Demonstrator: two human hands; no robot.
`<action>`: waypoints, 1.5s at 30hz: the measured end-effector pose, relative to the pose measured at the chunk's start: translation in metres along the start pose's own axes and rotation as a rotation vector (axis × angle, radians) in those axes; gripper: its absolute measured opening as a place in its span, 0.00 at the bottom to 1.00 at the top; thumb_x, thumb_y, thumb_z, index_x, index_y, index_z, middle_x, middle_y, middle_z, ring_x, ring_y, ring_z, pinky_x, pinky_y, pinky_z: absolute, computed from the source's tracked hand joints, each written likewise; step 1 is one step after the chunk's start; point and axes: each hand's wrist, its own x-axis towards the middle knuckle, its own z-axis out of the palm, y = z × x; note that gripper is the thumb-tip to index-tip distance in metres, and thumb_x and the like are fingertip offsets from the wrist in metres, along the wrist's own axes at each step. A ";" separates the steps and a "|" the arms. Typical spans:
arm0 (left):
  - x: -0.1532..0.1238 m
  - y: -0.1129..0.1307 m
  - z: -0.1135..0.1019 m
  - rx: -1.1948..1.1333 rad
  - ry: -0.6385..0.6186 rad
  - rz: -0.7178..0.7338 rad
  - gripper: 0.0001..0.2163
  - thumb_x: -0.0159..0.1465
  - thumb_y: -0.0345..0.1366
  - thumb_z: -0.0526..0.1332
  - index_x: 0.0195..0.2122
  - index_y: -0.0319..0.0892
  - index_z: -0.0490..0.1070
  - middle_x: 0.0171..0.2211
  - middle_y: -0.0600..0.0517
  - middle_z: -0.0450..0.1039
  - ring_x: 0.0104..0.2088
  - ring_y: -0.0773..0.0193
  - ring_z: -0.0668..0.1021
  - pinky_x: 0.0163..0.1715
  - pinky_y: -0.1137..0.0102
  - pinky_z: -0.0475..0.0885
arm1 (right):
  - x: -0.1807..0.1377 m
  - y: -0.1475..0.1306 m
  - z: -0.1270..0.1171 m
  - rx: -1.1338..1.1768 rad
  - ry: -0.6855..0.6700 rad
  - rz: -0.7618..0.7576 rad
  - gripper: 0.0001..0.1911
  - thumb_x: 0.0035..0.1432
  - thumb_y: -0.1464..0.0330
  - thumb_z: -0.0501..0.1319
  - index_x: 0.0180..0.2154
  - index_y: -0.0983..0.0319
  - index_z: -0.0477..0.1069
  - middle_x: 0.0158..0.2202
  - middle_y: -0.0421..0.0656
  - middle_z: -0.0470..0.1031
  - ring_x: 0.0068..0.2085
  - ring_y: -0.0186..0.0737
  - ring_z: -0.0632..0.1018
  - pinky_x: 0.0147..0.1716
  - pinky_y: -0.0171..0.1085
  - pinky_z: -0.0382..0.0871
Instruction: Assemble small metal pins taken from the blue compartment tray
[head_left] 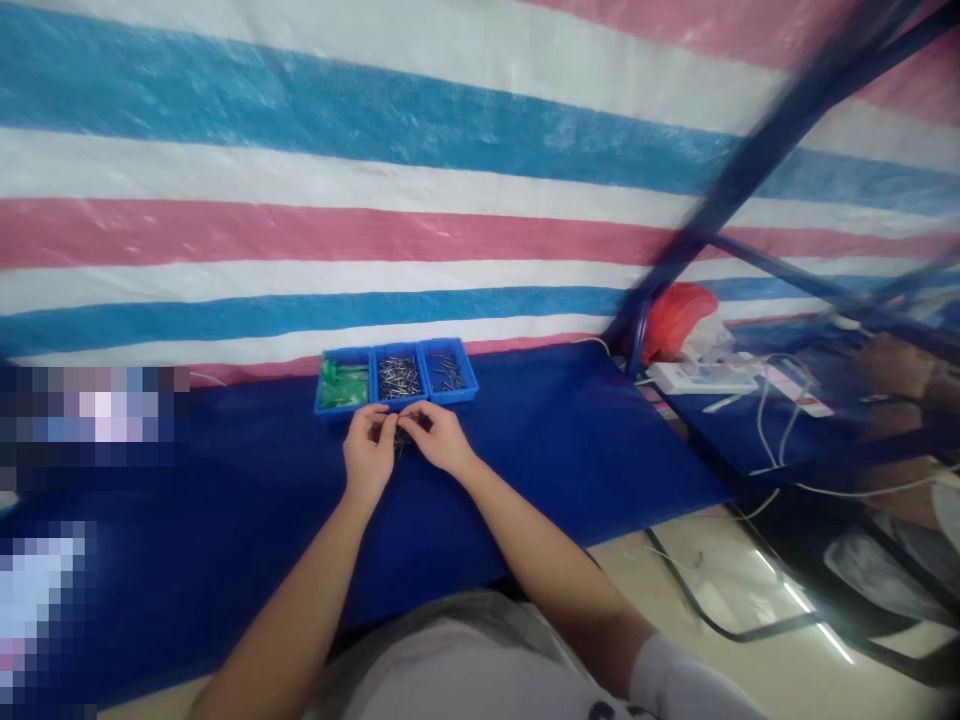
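Observation:
In the head view my left hand (367, 455) and my right hand (441, 437) meet just in front of three joined blue bins. Both hands have thumb and fingers pinched together, fingertips almost touching. Whatever they hold is too small to make out. Below and between them lie some thin dark metal pieces (401, 441), partly hidden by the fingers. The left bin (341, 408) holds green plastic material (345, 383). In the middle bin is a heap of thin metal pins or nails (399, 377). Fewer similar pieces (448, 373) lie in the right bin (454, 396).
The bins stand at the back of a blue-covered table (540, 450), against a striped plastic sheet (315, 235). A dark blue metal frame (675, 260) rises at the right. Beyond it are a red bag (679, 322), a white power strip (701, 378), cables and another person's arm (896, 400).

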 end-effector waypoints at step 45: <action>-0.001 -0.006 0.004 -0.097 -0.032 0.023 0.12 0.63 0.43 0.64 0.44 0.43 0.72 0.35 0.49 0.78 0.34 0.62 0.81 0.37 0.67 0.77 | 0.000 -0.002 -0.001 0.001 0.045 0.032 0.10 0.63 0.61 0.61 0.36 0.61 0.75 0.33 0.41 0.78 0.34 0.38 0.77 0.37 0.35 0.70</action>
